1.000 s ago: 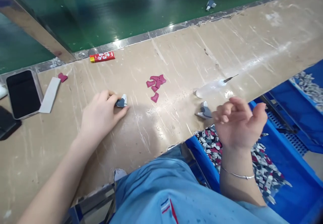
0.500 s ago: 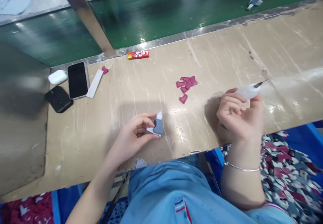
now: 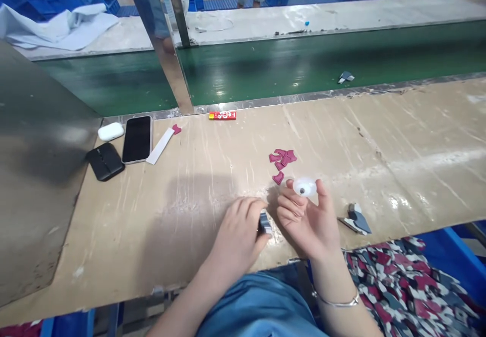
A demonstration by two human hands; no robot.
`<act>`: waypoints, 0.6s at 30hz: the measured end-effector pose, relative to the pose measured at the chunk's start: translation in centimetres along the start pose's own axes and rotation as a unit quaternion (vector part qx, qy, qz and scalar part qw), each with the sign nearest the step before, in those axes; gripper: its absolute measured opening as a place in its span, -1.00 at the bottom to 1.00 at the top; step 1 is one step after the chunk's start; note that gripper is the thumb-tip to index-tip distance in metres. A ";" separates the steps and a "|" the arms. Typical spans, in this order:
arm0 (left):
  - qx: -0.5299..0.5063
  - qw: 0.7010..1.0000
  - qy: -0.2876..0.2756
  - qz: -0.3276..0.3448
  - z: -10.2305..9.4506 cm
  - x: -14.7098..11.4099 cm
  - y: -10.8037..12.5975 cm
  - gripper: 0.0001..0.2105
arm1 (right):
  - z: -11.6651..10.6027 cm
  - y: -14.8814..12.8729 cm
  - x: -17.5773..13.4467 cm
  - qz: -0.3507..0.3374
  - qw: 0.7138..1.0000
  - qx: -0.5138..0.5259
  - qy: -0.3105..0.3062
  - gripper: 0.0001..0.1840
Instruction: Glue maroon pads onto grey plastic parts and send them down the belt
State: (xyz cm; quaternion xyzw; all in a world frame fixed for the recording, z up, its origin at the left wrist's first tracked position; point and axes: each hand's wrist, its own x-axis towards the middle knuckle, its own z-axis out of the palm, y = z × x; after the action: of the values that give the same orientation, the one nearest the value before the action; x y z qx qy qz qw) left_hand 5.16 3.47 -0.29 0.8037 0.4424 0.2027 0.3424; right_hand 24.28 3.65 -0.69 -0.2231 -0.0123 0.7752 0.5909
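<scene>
My left hand [image 3: 241, 228] is closed on a small grey-and-white piece [image 3: 265, 222], seen edge-on between thumb and fingers. Close beside it, my right hand [image 3: 309, 223] is wrapped round a translucent white squeeze bottle [image 3: 304, 186]; its dark tip faces toward me. Past my hands lie several small magenta pieces [image 3: 283, 159], some overlapping, with one magenta piece [image 3: 278, 177] nearest the bottle. Right of my right hand, another grey-and-white piece [image 3: 357, 219] rests near the table's front edge.
A phone [image 3: 137, 139], white earbud case [image 3: 111, 131], black case [image 3: 105, 161] and white strip [image 3: 160, 145] lie at left. A red-and-yellow packet [image 3: 222, 116] sits by the metal post [image 3: 172, 69]. Behind runs a green belt [image 3: 266, 69]. A blue bin [image 3: 451, 256] of pieces stands lower right.
My left hand has moved right and turned over its piece. My right hand has come left with the bottle. A grey-and-white piece now shows on the table at right. My view has tilted up.
</scene>
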 end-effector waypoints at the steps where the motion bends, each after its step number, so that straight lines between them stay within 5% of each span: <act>1: -0.005 1.000 0.000 0.018 0.7 0.2 0.2 -0.53 | 0.0 -0.1 -0.1 -0.009 1.000 -0.011 0.006 -0.52; 5: -0.099 0.992 0.070 0.031 1.8 -0.7 -0.1 -0.46 | 0.1 -0.3 -0.9 -0.069 0.993 -0.090 0.040 -0.48; 10: -0.191 0.967 0.164 -0.042 0.3 -3.0 -1.2 -0.44 | 0.3 0.8 -1.6 -0.125 0.968 -0.205 0.076 -0.45; 18: -0.179 0.965 0.137 -0.133 -1.4 -4.1 -2.0 -0.41 | 0.5 4.7 -1.1 -0.267 0.887 -0.366 0.091 -0.52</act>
State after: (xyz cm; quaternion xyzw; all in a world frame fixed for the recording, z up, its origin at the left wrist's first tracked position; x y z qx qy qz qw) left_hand 0.97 1.28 -0.92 0.6282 0.5443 0.3393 0.4405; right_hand 20.01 1.33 -1.20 -0.4816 -0.3001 0.5049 0.6504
